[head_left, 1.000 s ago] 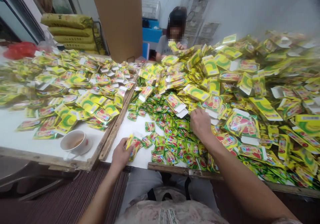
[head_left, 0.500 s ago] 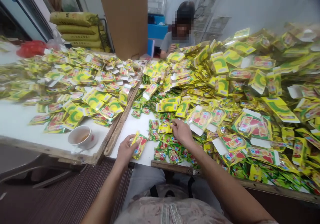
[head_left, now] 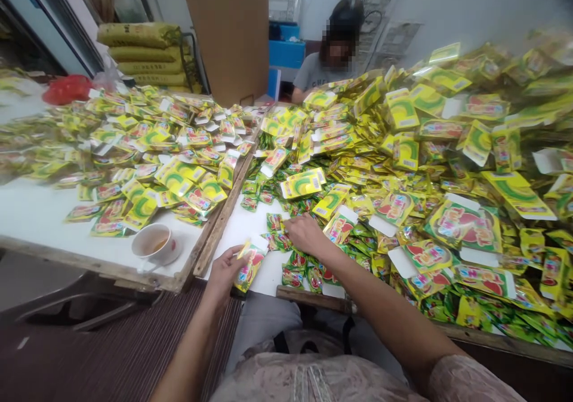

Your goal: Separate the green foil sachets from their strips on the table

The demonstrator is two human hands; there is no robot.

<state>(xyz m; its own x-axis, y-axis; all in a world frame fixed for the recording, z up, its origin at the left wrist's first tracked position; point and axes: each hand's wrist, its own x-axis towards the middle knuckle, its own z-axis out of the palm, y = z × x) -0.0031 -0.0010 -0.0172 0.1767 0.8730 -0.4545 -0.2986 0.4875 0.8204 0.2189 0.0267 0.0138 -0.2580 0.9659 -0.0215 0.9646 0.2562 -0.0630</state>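
While the left hand pinches a box over the table's near edge, white flap at the far end, the right hand sits just right, down among green sachets; whether it has one clamped, there's no telling. Delicate stuff, this! A light, steady left pinch should spare the thin box a crush, and a low right hand should avoid scattering neighbours.
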